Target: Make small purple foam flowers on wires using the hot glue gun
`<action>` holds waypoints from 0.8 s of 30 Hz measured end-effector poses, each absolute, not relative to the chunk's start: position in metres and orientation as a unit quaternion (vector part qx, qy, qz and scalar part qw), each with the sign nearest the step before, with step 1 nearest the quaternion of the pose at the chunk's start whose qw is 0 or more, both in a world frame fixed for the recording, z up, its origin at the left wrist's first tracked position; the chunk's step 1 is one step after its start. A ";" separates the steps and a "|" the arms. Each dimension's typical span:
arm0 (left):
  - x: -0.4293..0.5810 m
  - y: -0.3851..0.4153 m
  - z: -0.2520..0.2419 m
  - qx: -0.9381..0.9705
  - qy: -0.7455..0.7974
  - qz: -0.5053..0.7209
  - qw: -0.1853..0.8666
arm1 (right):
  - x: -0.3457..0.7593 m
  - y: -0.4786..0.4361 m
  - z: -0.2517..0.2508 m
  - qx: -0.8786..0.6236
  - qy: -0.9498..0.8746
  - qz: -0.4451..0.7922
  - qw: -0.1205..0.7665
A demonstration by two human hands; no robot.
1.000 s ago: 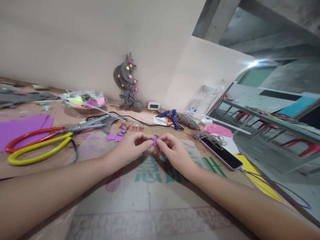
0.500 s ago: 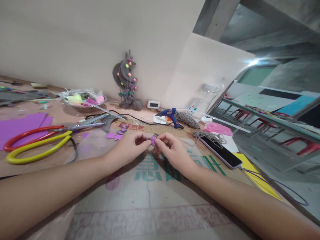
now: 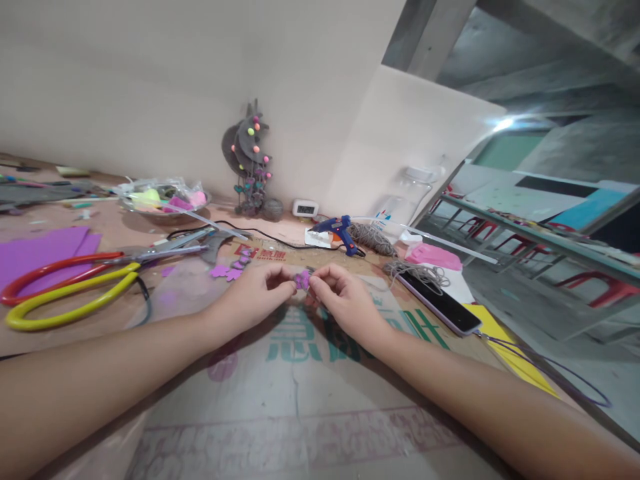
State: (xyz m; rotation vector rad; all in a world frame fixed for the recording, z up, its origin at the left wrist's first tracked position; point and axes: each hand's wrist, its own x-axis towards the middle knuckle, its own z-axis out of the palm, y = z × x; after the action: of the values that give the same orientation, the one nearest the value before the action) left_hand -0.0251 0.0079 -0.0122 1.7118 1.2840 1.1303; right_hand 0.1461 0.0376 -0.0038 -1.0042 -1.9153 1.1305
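Note:
A small purple cut-out piece (image 3: 301,280), its exact shape partly covered by fingers, is held up between my two hands above the printed cardboard. Thumb and fingertips of my left hand (image 3: 263,293) pinch its left side. From the other side, my right hand (image 3: 345,300) is closed in a pinch at its right edge, where something thin and grey seems to show by the fingertips. Just beyond my left hand lie more purple cut-outs (image 3: 227,272) on the cardboard, with small grey and purple pieces next to them.
Scissors with red and yellow handles (image 3: 75,293) lie at left by purple sheets (image 3: 45,257). A blue glue gun (image 3: 343,233) rests behind my hands, near grey yarn (image 3: 373,239) and a phone (image 3: 440,303). A bowl (image 3: 165,212) and a grey moon decoration (image 3: 247,150) stand toward the wall.
More of the purple piece shows between my fingertips, as my left fingers have shifted slightly left. The whole view has moved a little; other things lie as before.

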 end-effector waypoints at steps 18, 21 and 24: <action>-0.024 0.006 -0.011 0.659 0.511 0.432 0.344 | 0.146 0.036 -0.003 -0.382 -0.746 0.429 0.337; -0.024 0.007 -0.011 0.663 0.502 0.434 0.348 | 0.147 0.036 -0.003 -0.380 -0.741 0.439 0.337; -0.024 0.006 -0.010 0.664 0.498 0.434 0.351 | 0.147 0.037 -0.003 -0.373 -0.733 0.453 0.343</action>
State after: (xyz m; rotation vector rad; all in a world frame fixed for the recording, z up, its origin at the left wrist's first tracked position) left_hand -0.0239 0.0063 -0.0104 1.7185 1.2878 1.1226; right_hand 0.1471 0.0366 -0.0033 -0.9688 -1.9060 1.1778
